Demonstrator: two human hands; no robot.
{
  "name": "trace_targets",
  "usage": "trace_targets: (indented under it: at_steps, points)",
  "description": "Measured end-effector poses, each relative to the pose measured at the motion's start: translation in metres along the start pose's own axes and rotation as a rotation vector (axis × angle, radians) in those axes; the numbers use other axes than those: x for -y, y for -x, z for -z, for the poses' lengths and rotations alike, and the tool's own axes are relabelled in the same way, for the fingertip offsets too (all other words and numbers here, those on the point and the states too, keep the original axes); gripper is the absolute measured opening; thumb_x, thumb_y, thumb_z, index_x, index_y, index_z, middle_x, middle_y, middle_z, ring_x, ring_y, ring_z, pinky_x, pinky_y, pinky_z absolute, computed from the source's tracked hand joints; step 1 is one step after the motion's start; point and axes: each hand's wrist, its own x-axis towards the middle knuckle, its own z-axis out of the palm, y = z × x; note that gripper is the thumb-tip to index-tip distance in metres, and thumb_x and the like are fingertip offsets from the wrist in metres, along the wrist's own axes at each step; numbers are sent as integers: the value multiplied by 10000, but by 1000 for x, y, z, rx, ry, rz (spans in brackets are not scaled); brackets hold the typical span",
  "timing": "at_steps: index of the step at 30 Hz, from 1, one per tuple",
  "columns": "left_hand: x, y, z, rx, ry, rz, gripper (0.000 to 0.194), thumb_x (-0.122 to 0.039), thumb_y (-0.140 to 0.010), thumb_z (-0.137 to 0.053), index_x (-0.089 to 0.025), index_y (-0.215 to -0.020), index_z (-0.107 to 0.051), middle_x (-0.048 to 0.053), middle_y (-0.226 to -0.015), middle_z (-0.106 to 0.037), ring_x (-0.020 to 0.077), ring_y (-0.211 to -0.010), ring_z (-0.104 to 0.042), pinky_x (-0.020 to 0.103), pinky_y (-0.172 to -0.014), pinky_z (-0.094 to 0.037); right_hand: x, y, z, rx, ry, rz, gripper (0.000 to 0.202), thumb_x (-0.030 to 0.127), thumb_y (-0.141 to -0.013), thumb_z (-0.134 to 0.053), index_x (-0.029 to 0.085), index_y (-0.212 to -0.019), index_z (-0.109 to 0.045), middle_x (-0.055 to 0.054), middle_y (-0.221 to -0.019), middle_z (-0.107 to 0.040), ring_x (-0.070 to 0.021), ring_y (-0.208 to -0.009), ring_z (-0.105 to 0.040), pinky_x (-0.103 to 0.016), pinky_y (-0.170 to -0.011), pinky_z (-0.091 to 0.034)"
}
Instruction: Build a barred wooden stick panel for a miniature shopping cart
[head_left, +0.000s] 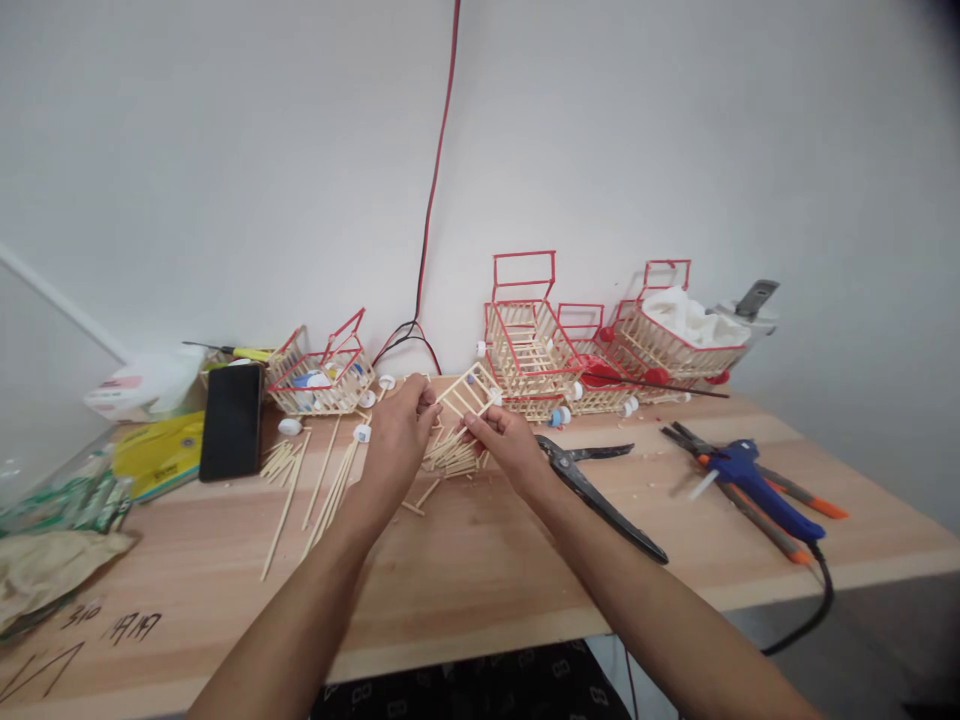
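Note:
Just above the table I hold a small ladder-like frame of wooden sticks (pixel 466 392), tilted. My right hand (pixel 511 440) pinches its lower right corner between thumb and fingers. My left hand (pixel 401 425) is closed at the frame's left corner, thumb and fingertips pressed together; its grip is partly hidden. Under the hands lies a pile of short cut sticks (pixel 456 456). Longer sticks (pixel 330 500) lie left of my left hand, near several white bottle caps (pixel 289 427).
Stick-built toy shopping carts (pixel 529 340) with red trim stand along the wall. To the right lie black-handled cutters (pixel 600 500), a blue glue gun (pixel 765 490) with a cord, and orange-handled pliers (pixel 821 492). A phone (pixel 231 420) and a yellow packet (pixel 161 455) are left.

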Motion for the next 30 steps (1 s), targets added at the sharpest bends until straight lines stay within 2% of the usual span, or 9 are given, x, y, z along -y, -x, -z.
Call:
trace_targets:
  at_steps: [6, 21, 30]
  points:
    - [0, 1, -1, -14, 12, 20, 113, -129, -794, -561, -199, -740, -491, -19, -669, -572, 151, -644, -568, 250, -620, -394, 2, 2, -2, 44, -87, -54, 352, 509, -724, -669, 158, -725, -633, -23, -661, -661, -107, -562, -559, -212, -494, -403]
    - [1, 3, 1, -34, -39, -20, 109, -129, -826, -518, -201, -755, -479, -31, -653, -544, 139, -606, -545, 247, -602, -368, 3, 4, -3, 84, -160, -85, 404, 551, -709, -695, 150, -747, -668, -31, -668, -657, -108, -623, -604, -174, -495, -399]
    - [-1, 4, 5, -29, -141, -80, 95, -140, -852, -519, -196, -778, -496, -5, -702, -570, 158, -646, -543, 267, -619, -371, 2, 4, -4, 88, -219, -112, 396, 543, -670, -735, 160, -734, -655, -41, -713, -702, -122, -662, -654, -188, -548, -464]
